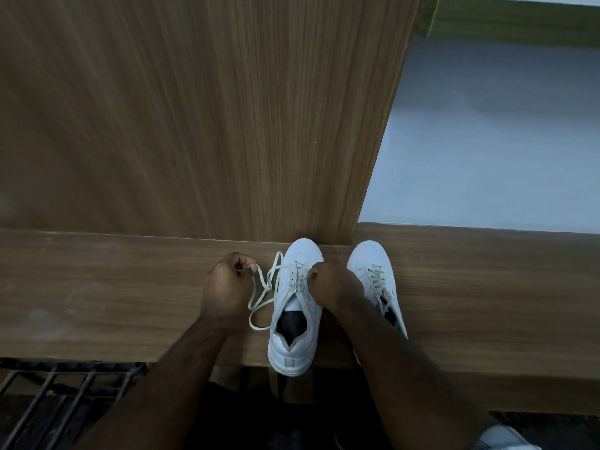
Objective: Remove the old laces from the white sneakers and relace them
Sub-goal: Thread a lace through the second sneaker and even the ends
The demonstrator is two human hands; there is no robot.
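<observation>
Shoes: two white sneakers are sitting side by side on a wooden ledge (pixel 130 303), toes pointing at the wood panel (pixel 194 125) behind. The left sneaker (pixel 293 306) is hanging its heel a bit over the ledge's near edge; the right sneaker (pixel 373 274) is lying just beside it, half hidden by the forearm.

Left hand (pixel 227 284): it's curling into a loose fist just left of the left sneaker, pinching the loose lace (pixel 263 293) at the fingertips.

Lace: it's looping across the ledge between that hand and the shoe.

Right hand (pixel 334 282): it's resting on the left sneaker's eyelets, fingers bent round the lacing there, though exactly what they're gripping, can't tell.

Right shoe's lace: looks like it's staying threaded.

Lower left: a dark metal rack (pixel 58 391) is sitting below the ledge.
</observation>
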